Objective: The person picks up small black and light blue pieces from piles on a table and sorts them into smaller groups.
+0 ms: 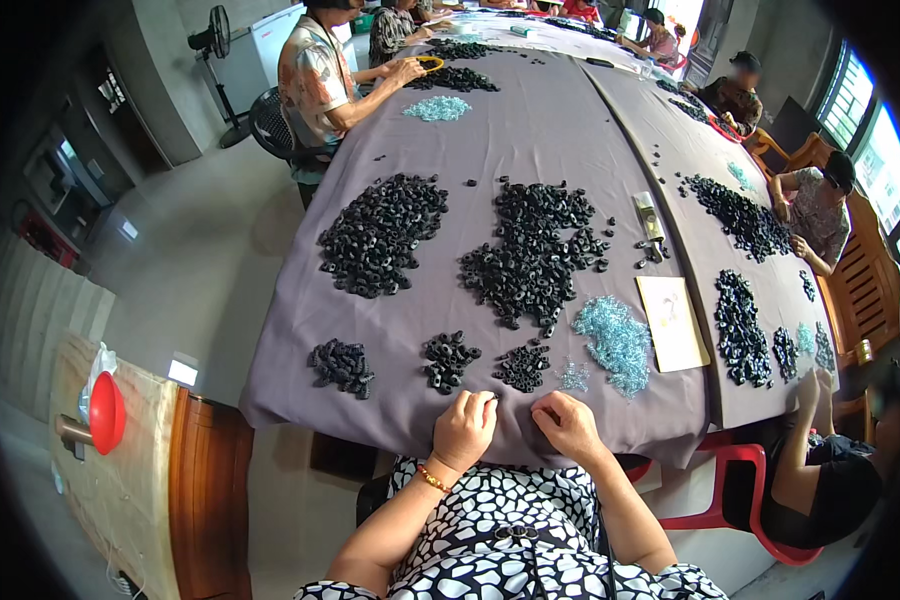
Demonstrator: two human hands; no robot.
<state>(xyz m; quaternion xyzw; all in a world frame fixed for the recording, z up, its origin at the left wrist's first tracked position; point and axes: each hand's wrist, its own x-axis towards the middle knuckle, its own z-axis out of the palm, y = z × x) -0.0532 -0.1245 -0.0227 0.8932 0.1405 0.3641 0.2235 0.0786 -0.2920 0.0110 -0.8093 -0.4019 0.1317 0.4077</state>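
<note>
My left hand (464,432) is closed in a pinch at the table's near edge, with a small black piece (493,397) at its fingertips. Close by on the right, my right hand (568,425) is pinched shut too; whatever lies between its fingers is too small to make out. Just beyond the hands are small heaps of black ring-like parts (523,368) and black parts (449,361). A heap of ridged black pieces (341,368) lies farther left. Beyond my right hand sit a few light-blue transparent bits (573,376) beside a larger light-blue pile (613,345).
Two big piles of black parts (382,235) (530,255) cover the middle of the cloth-covered table (300,310). A pale notebook (672,325) and a tube-like package (650,217) lie on the right. Several people sit along both sides; a red chair (760,490) stands at right.
</note>
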